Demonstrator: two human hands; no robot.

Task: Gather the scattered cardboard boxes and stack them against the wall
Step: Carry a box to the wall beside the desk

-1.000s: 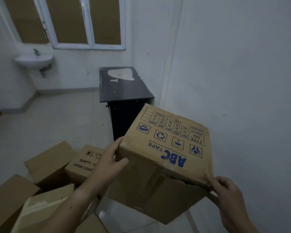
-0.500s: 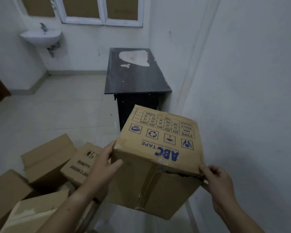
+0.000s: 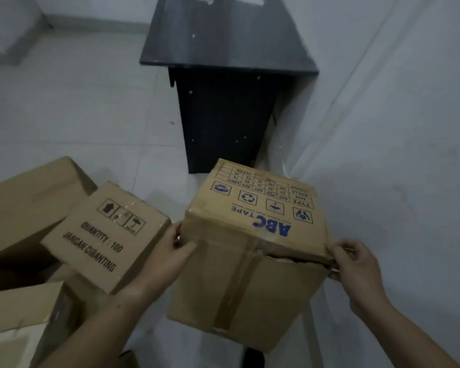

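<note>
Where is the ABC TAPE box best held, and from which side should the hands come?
Probably the two side walls, low, one hand from each side. The ABC box is tilted and its front flap gapes at the top right corner, where the right hand pinches the edge; that edge may tear. The left hand grips the left corner.

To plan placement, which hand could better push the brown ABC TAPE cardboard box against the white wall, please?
Probably left: left hand grips the cardboard box opposite the wall; right hand pinches its wall-side corner.
</note>
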